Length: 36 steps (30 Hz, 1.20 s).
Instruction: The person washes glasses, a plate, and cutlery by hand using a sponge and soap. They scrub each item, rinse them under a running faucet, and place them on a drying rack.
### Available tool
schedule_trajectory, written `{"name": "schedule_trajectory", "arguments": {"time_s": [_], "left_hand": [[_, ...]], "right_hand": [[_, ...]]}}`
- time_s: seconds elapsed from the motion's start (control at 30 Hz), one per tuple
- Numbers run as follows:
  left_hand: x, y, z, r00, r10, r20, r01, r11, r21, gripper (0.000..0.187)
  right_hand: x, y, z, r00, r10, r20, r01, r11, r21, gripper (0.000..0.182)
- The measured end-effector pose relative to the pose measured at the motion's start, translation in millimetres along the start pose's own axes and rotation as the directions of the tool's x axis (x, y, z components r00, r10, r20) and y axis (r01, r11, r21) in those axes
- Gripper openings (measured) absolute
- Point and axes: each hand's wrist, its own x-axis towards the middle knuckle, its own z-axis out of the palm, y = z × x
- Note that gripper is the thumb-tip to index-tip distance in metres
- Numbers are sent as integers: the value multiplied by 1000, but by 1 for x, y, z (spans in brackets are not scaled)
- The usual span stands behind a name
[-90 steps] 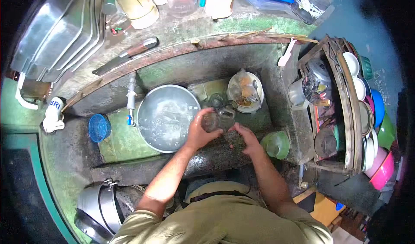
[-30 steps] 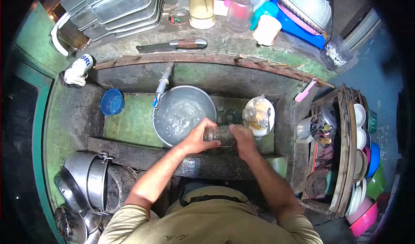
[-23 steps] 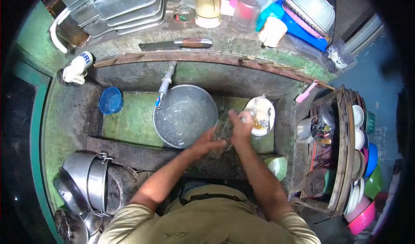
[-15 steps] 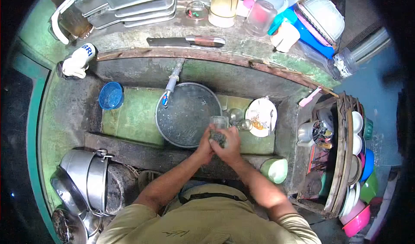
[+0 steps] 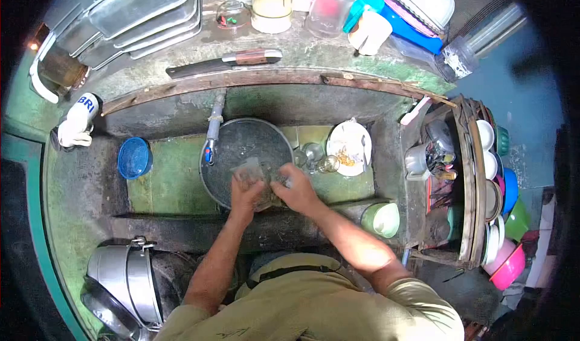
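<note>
My left hand (image 5: 246, 193) is wrapped round a clear glass (image 5: 249, 170) over the front part of a large dark basin (image 5: 226, 135) of water. Just right of it, my right hand (image 5: 295, 189) is closed on a small greyish scrubber (image 5: 279, 178), partly hidden by the fingers. The two hands are a little apart. To the right of the basin, clear glasses (image 5: 327, 164) lie on the green sink floor beside a white plate (image 5: 339, 137) with food scraps and a spoon.
A grey pipe with a blue tap (image 5: 209, 151) reaches over the basin. A blue bowl (image 5: 134, 158) sits left, a light green bowl (image 5: 380, 220) right. On the ledge behind lies a knife (image 5: 225, 62). A dish rack (image 5: 468, 184) stands at the right, metal pots (image 5: 124, 277) at the lower left.
My hands have separated; the left has moved left over the basin with the glass. The camera view has shifted, so the surroundings appear further left.
</note>
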Motion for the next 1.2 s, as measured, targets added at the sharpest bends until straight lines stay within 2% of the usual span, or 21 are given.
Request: {"name": "schedule_trajectory", "arguments": {"time_s": [0.07, 0.13, 0.17, 0.27, 0.3, 0.33, 0.43, 0.47, 0.53, 0.57, 0.6, 0.63, 0.67, 0.7, 0.73, 0.83, 1.03, 1.1, 1.13, 1.17, 1.2], "left_hand": [[7, -16, -18, 975, -174, -137, 137, 959, -247, 60], [5, -23, -22, 982, -181, -53, 158, 943, -293, 55], [5, -26, -23, 982, -184, 31, 184, 923, -339, 51], [5, -41, 7, 984, -173, 32, 173, 915, -365, 42], [11, -50, 15, 982, -163, -100, 97, 877, -470, 46], [17, -52, 15, 981, -166, -99, 102, 879, -466, 46], [38, -74, 6, 968, -114, -225, 48, 959, -281, 55], [46, -93, -4, 967, -121, -224, 57, 960, -274, 55], [66, -132, -27, 879, -13, -476, 122, 973, 198, 68], [73, -140, -43, 892, -95, -443, 192, 965, 180, 81], [80, -145, -51, 892, -95, -441, 194, 964, 185, 81], [83, -149, -57, 914, -51, -402, 140, 970, 197, 84], [86, -154, -62, 931, -6, -366, 87, 975, 207, 88], [89, -156, -67, 927, 91, -364, 87, 892, 443, 94], [93, -153, -75, 920, 185, -346, 94, 752, 652, 99], [93, -136, -73, 925, 162, -342, 114, 742, 661, 103], [103, -164, -108, 921, 245, -305, 166, 462, 871, 91], [111, -194, -139, 950, 233, -210, 102, 404, 909, 79], [120, -210, -159, 970, 213, -114, 37, 335, 942, 67], [133, -226, -184, 980, -197, -21, -52, -357, 932, 50], [127, -214, -176, 982, -189, -20, -49, -350, 936, 50]], "right_hand": [[9, 13, -7, 974, -122, 191, 116, 992, 44, 33], [21, 22, -6, 993, 75, 96, -106, 921, 374, 26], [21, 26, -4, 992, 88, -86, -54, 942, 331, 22], [10, 37, 37, 991, 35, -127, 7, 950, 313, 23], [2, 50, 57, 963, 239, -126, -142, 844, 517, 21], [-2, 66, 62, 962, 243, -128, -143, 842, 520, 21], [-5, 110, 52, 970, 243, -6, -243, 970, 3, 31], [-4, 123, 42, 968, 253, -8, -252, 968, 10, 31], [1, 174, 29, 797, 599, 84, -594, 801, -76, 32], [-1, 217, 29, 754, 655, 34, -648, 736, 194, 30], [-4, 261, 30, 699, 715, 7, -640, 621, 452, 29], [-2, 289, 26, 694, 720, 12, -644, 614, 456, 29], [3, 313, 22, 587, 798, 139, -637, 349, 687, 30], [7, 331, 21, 489, 818, 304, -566, 33, 823, 31], [12, 333, 16, 486, 809, 330, -583, 19, 812, 31], [22, 308, 7, 448, 785, 427, -532, -150, 833, 38], [-2, 324, -11, 569, 773, 280, -374, -60, 925, 29], [-20, 337, -21, 549, 815, -187, -716, 574, 397, 30], [-28, 318, -30, 555, 809, -195, -713, 583, 390, 30], [-38, 284, -42, 727, 638, -255, -660, 751, -4, 30], [-42, 246, -53, 872, 439, -215, -489, 775, -400, 31]]}}
